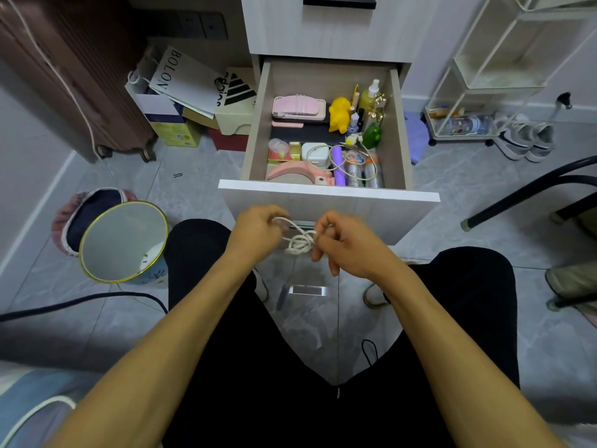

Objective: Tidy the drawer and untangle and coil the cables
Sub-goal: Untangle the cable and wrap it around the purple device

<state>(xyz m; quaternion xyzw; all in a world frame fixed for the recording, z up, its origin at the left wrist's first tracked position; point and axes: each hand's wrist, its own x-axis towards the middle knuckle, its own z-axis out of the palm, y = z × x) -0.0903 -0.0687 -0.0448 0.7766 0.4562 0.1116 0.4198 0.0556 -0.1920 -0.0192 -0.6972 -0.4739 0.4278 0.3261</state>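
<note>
Grey floor tiles below; both hands apparently pinch a white cable before the drawer.

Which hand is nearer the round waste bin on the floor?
Left. The left hand is just right of the waste bin; the right hand is farther right, beyond the white cable.

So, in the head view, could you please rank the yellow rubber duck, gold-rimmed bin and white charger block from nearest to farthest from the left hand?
1. White charger block, front of drawer.
2. Gold-rimmed bin, on floor, left of the left hand.
3. Yellow rubber duck, farther back in drawer.
</note>
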